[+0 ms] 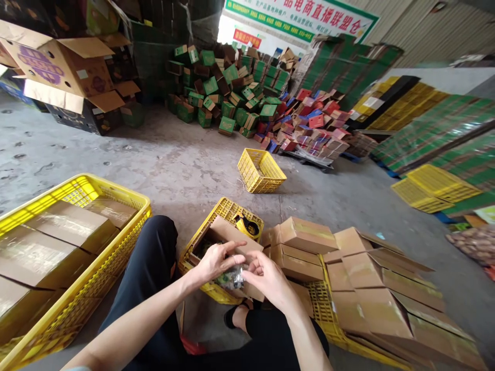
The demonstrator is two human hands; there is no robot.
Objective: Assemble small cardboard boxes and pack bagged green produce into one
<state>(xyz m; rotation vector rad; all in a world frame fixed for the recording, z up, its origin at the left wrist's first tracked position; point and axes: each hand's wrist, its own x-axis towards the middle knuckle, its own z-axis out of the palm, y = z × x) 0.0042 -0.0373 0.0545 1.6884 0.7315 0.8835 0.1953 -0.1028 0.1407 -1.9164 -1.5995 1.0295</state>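
Note:
Between my knees an open cardboard box [222, 229] rests on a yellow crate [223, 206], with dark and green contents partly hidden by my hands. My left hand [216, 262] hovers over the box, thumb and index finger stretched out and apart. My right hand [266, 275] faces it with curled fingers, thumb and fingertips at a crumpled clear plastic bag [234, 278]. The bag lies just below both hands; its contents are too blurred to name. Behind the box, on the crate, sits a yellow and black tape dispenser [246, 226].
At left stands a large yellow crate [145, 206] of taped cartons. Stacked cartons [371, 288] fill the right side, some in another yellow crate [323, 299]. Ahead on the floor is a smaller yellow basket [257, 180], before heaps of green boxes [228, 123] and red boxes [317, 121].

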